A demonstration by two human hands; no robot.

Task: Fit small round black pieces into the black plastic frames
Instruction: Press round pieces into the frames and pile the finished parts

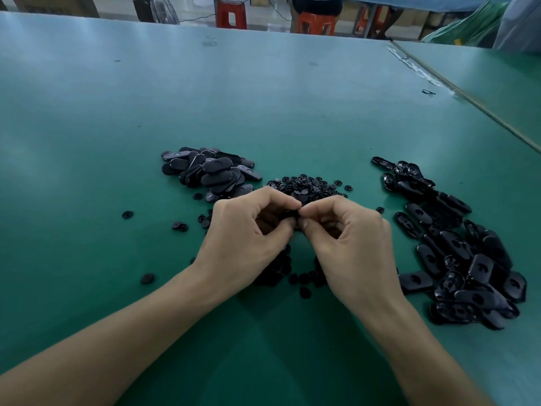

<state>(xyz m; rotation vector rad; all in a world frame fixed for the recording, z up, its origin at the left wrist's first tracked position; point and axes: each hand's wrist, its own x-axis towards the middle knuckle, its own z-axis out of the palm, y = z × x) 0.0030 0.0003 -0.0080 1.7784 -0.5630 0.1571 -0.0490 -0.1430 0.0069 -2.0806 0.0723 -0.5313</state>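
My left hand and right hand meet over the green tabletop, fingers curled tight and pinching a black part between them (frame or disc, I cannot tell). Loose round pieces lie just beyond, with frames heaped to the right.

Small round black pieces lie heaped in the middle. Black frames with holes are piled right, smoother ones far left.

Green table; red stools beyond; fan on floor
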